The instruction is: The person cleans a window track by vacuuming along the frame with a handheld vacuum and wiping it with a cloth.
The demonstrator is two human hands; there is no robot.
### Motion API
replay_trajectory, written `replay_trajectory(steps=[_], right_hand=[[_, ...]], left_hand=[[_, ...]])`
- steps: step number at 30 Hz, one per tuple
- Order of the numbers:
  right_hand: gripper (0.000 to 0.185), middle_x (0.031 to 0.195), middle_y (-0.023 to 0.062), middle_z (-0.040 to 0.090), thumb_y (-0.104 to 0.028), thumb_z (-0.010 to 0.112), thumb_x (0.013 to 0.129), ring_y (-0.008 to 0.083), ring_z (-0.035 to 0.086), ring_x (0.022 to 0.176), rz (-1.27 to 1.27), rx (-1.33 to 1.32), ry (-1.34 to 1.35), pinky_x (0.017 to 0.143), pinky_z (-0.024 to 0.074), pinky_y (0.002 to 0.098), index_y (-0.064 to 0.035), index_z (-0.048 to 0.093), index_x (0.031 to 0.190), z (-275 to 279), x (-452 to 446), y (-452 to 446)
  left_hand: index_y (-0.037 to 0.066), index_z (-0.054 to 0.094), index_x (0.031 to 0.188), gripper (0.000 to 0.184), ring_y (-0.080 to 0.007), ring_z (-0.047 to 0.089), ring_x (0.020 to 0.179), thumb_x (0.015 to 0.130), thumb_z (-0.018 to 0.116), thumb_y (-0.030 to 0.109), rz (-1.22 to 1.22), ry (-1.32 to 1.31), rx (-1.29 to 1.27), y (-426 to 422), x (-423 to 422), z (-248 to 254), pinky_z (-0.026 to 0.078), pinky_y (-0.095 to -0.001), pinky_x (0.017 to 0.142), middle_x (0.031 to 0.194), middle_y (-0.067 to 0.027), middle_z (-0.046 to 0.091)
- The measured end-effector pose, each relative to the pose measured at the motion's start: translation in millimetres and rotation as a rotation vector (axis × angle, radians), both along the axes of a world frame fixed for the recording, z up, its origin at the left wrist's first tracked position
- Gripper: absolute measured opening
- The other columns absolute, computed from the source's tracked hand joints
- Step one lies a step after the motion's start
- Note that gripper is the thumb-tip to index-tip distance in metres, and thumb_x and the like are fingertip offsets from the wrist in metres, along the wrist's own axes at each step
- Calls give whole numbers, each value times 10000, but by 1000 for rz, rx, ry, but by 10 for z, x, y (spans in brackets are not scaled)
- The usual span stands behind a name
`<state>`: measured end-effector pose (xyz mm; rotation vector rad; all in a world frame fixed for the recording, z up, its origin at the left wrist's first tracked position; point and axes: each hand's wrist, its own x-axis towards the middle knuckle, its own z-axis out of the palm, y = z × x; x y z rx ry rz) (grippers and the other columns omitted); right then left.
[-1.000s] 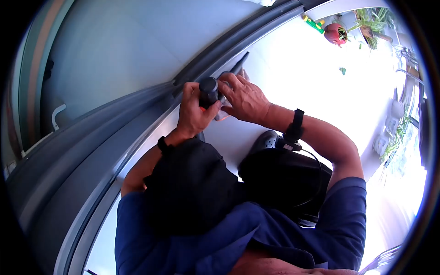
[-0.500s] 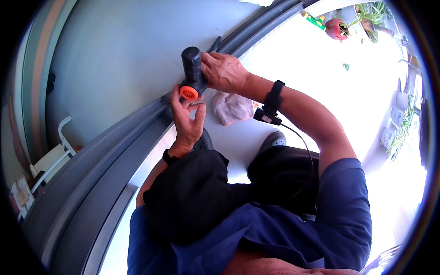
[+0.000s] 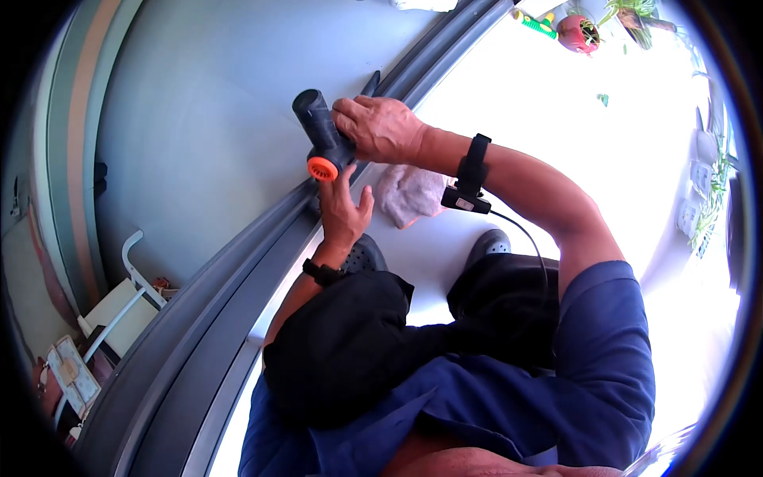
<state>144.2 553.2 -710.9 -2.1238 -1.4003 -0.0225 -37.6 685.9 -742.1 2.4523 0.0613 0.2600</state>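
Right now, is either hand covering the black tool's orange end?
No, the orange end shows uncovered, with the left hand just below it in the view.

Black handheld device (image 3: 318, 123): midsection hidden from you behind your right grip (image 3: 380, 129); your left grip (image 3: 345, 221): fingertips partly covered by the orange vent (image 3: 323, 168); pale cloth (image 3: 404, 195): right side behind your wrist box (image 3: 466, 200), whose label is too small to read; two dark shoes (image 3: 493, 241): heel ends under your black trousers (image 3: 342, 338); white item (image 3: 425, 4): cut by the top edge, identity unclear; white chair (image 3: 127, 310): lower part behind the grey track (image 3: 226, 306); floor (image 3: 509, 87): detail lost in glare.
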Motion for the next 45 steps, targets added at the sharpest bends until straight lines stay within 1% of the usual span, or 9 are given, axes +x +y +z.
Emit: replay_trajectory(steps=[7, 9, 12, 16, 19, 24, 26, 30, 45], right_hand=[[399, 1085, 110, 617, -181, 671, 859, 291, 665, 942, -29, -5, -29, 858, 577, 382, -30, 603, 1222, -54, 54, 19], [388, 1079, 106, 617, -185, 666, 864, 289, 665, 940, -20, 4, -64, 857, 576, 380, -33, 607, 1215, -32, 69, -13], [359, 1073, 104, 615, -179, 663, 865, 283, 661, 933, -79, 0, -96, 859, 574, 375, -38, 615, 1192, -28, 98, 0], [348, 1044, 103, 621, -185, 691, 847, 279, 654, 924, -17, -28, -14, 833, 576, 377, -42, 628, 1157, -32, 30, 1], [346, 1021, 100, 621, -180, 688, 842, 287, 651, 924, -69, -44, -81, 823, 575, 380, -51, 634, 1158, -47, 134, -39], [266, 989, 92, 622, -184, 670, 852, 279, 643, 912, -7, -27, -48, 826, 573, 389, -50, 633, 1078, 42, 117, 91], [441, 1050, 94, 646, -123, 765, 762, 274, 664, 925, 65, -82, 16, 844, 589, 365, -44, 626, 1173, 178, 148, 127], [421, 1024, 85, 642, -130, 759, 781, 269, 657, 944, 52, -86, -30, 844, 593, 366, -53, 628, 1173, 242, 170, 142], [461, 1101, 91, 670, -141, 799, 747, 285, 667, 1000, 132, -120, 7, 904, 583, 382, -52, 642, 1171, 154, 186, 70]], left_hand=[[54, 544, 1380, 572, -419, 579, 1211, 921, 697, 359, -83, 175, 313, -64, 352, -383, 468, -515, 1000, 1256, -218, 621], [23, 483, 1401, 673, -441, 536, 1255, 895, 730, 393, -61, 61, 420, -48, 357, -480, 412, -537, 1061, 1280, -280, 575], [16, 533, 1381, 625, -418, 589, 1223, 921, 689, 409, -27, -47, 493, -8, 364, -591, 420, -556, 1062, 1282, -238, 628], [-6, 532, 1370, 646, -436, 550, 1263, 896, 699, 399, -45, 117, 442, 1, 282, -841, 404, -575, 1073, 1337, -246, 589], [-12, 538, 1346, 636, -452, 554, 1240, 867, 707, 370, -63, -21, 383, 13, 341, -747, 435, -562, 1046, 1323, -249, 585], [27, 550, 1310, 557, -458, 612, 1109, 848, 700, 301, -10, 41, 365, -40, 332, -754, 501, -514, 973, 1243, -258, 594], [32, 550, 1311, 551, -458, 611, 1110, 848, 699, 292, -22, 59, 340, -64, 365, -641, 505, -511, 966, 1238, -265, 588], [27, 547, 1307, 556, -466, 611, 1108, 842, 701, 288, -37, -76, 355, -78, 393, -508, 518, -508, 949, 1224, -275, 585], [10, 470, 1451, 710, -474, 538, 1216, 833, 709, 264, -89, -9, 270, 7, 292, -848, 459, -524, 1010, 1364, -304, 517]])
